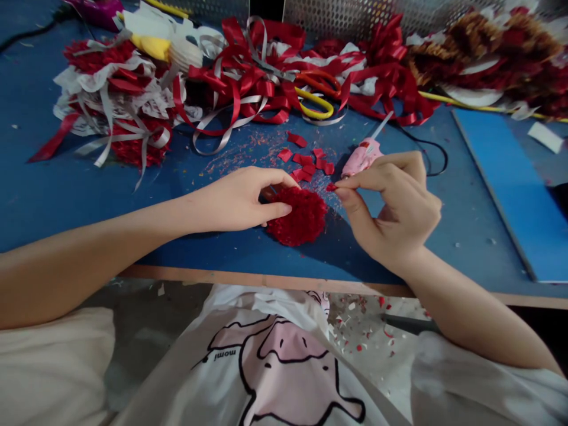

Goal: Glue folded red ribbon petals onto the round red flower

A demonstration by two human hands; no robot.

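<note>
My left hand [246, 198] grips the left side of a fluffy red pompom [302, 220] on the blue table, its thumb on top and the fingers partly hidden behind. To the right, my right hand [390, 207] pinches a small red ribbon piece [331, 187] between thumb and forefinger, a little apart from the pompom. Several cut red ribbon pieces [306, 163] lie just beyond the pompom. Behind my right hand rests a pink glue gun [361, 157] with a clear glue stick poking out of its back.
Scissors with red and yellow handles [315, 105] lie on a heap of red ribbon [266, 89]. Lace-trimmed red bundles [119, 100] sit at the left, brown and red fluffy material [501, 59] at the back right. A blue board [510, 189] lies at the right. The table's front edge [266, 280] is near me.
</note>
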